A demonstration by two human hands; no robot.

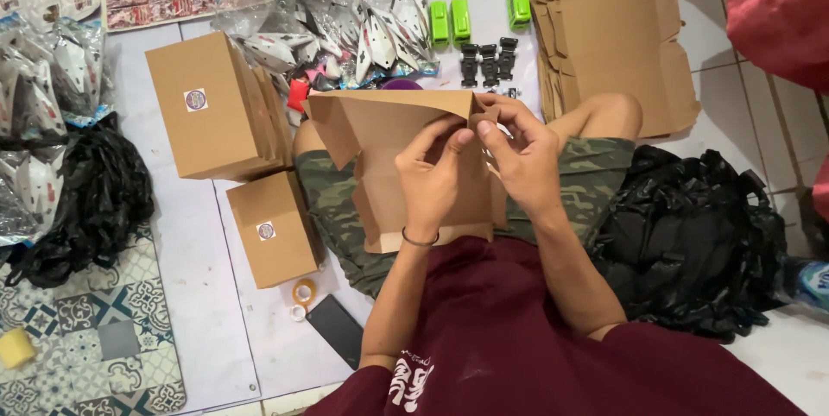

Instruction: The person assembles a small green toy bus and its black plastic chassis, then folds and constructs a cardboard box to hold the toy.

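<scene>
I sit cross-legged on the floor with a flat brown cardboard box blank held over my lap. My left hand pinches its right edge from the front, a thin dark band on the wrist. My right hand grips the same folded edge and a small flap near the top. Both hands meet at the blank's upper right corner. The lower part of the blank rests against my camouflage shorts.
Two closed brown boxes with round stickers stand at my left. A stack of flat blanks lies at the far right. Plastic-wrapped toys, green parts, black parts, black bags, a tape roll and a phone surround me.
</scene>
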